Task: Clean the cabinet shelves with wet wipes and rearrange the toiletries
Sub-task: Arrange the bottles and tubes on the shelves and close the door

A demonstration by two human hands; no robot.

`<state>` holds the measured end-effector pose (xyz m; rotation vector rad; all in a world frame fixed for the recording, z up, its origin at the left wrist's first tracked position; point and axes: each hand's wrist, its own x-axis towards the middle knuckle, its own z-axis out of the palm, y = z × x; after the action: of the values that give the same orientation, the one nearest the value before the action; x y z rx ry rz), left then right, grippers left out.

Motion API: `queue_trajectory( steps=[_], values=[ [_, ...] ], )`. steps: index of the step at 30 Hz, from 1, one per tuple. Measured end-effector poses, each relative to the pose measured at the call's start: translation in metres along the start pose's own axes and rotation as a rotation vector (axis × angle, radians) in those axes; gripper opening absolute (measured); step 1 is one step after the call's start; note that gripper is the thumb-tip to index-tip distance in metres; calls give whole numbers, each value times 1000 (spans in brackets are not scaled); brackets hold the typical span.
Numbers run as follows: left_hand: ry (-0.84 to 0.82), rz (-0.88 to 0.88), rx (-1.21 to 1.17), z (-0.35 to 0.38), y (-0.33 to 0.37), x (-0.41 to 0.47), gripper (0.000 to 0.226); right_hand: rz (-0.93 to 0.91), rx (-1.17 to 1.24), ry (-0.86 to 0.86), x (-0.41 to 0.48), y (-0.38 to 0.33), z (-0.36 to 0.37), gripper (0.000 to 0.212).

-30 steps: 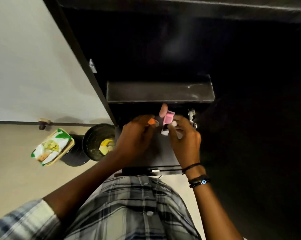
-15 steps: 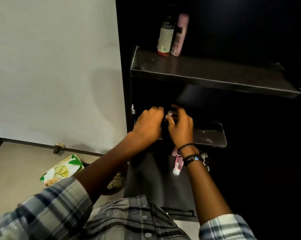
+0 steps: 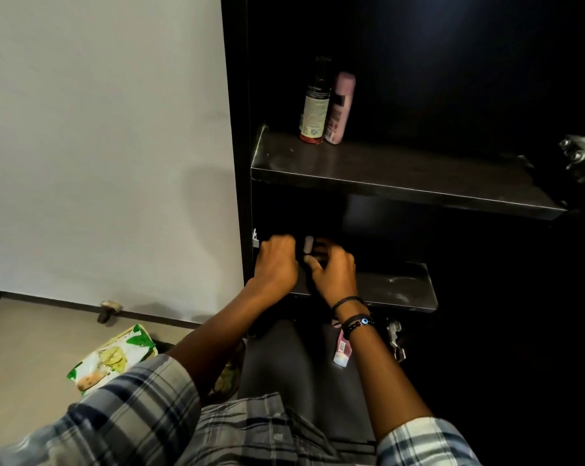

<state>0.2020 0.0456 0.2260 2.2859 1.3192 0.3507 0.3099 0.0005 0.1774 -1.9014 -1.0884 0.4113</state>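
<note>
Both forearms reach toward 12 o'clock. The left hand [image 3: 276,260] shows its back, fingers curled out of sight; the right hand [image 3: 335,272], just at its 3 o'clock, curls likewise.

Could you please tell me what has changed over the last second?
Both hands rose to the middle shelf, where the left hand and right hand now flank a small pale item. The pink tube was let go and lies below. The dark bottle, pink bottle and wipes pack stayed put.
</note>
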Motion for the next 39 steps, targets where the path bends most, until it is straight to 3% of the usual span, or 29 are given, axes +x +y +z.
queue_trajectory(
  steps=[8,16,23,29,39],
  values=[
    [133,-137,-174,25,-6,-5,24,32,14,-17,-3,8,9,26],
    [156,-188,-208,33,-10,-5,23,-33,4,-11,-4,6,22,21],
    [176,-149,-222,38,-15,-10,33,-36,49,32,-5,9,30,23],
    [182,-114,-254,38,-21,-14,32,-74,72,44,-10,17,33,18],
    [200,-100,-239,41,-23,-18,25,-98,112,20,-17,19,34,29]
  ],
)
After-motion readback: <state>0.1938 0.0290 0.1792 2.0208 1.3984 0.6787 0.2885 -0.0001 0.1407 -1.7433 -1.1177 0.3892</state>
